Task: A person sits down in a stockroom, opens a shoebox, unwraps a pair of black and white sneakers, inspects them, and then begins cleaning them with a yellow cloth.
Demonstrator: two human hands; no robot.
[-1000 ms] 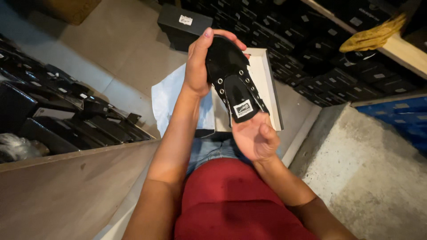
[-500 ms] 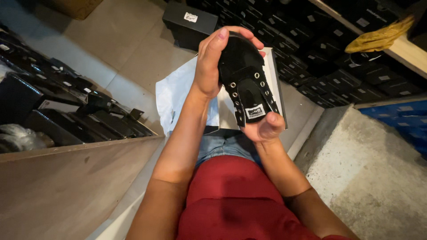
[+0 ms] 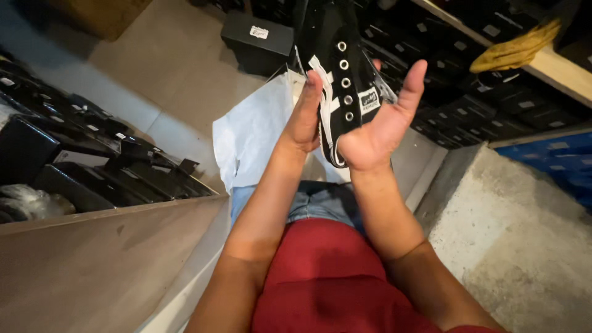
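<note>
I hold a black sneaker (image 3: 336,58) with white side stripes and metal eyelets up in front of me, toe pointing away. My left hand (image 3: 303,117) presses against its left side, fingers flat along the stripes. My right hand (image 3: 382,120) cups the heel and right side from below, thumb raised beside the tongue label. The shoe has no laces in its eyelets. White wrapping paper (image 3: 253,132) lies over an open shoebox under the hands, on my lap.
A black shoebox (image 3: 259,40) stands on the tiled floor ahead. Stacks of black boxes fill the shelves at right (image 3: 468,92) and left (image 3: 80,148). A yellow cloth (image 3: 515,46) lies on a wooden shelf. A concrete ledge (image 3: 524,246) is at right.
Both hands have raised the sneaker toward the camera and turned it so its striped side shows. The left hand slid from the toe to the side; the right hand opened under the heel.
</note>
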